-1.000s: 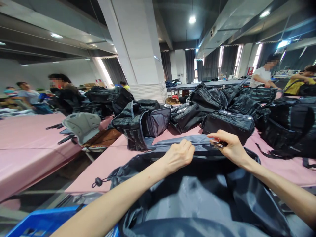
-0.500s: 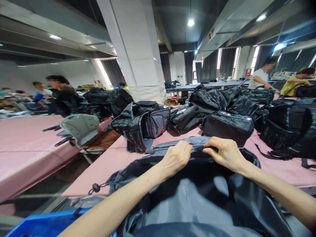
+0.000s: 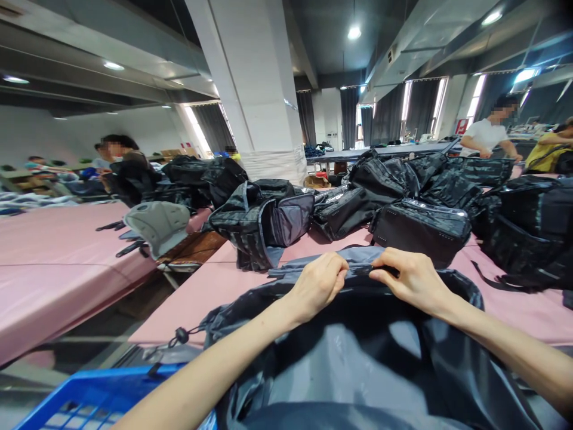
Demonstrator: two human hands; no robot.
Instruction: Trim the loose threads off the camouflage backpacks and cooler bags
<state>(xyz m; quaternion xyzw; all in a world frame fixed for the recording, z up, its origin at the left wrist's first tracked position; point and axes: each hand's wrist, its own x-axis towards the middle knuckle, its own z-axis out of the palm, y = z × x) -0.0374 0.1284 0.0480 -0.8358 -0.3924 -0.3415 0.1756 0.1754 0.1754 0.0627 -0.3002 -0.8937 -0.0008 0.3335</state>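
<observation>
Right before me a large dark backpack [image 3: 340, 364] gapes wide, its grey lining facing up. My left hand [image 3: 320, 283] is closed on the far edge of its mouth, fingers curled around the fabric. A short way to the right, my right hand [image 3: 409, 278] pinches the same edge between thumb and fingers. Between the two hands runs a dark strip of that edge; whether it is a zipper or a seam I cannot tell. A cord with a toggle [image 3: 181, 335] hangs off the bag's left side.
Several camouflage backpacks [image 3: 421, 230] lie across the pink table [image 3: 215, 280]. A blue plastic basket [image 3: 94, 382] stands low at the left, near a grey chair [image 3: 156, 224]. Co-workers [image 3: 487, 134] are at other tables, and a white pillar [image 3: 255, 89] rises behind.
The view has shifted slightly, so the surroundings sit further right and more of the blue basket shows. Both hands keep their hold on the backpack's edge, hardly moved.
</observation>
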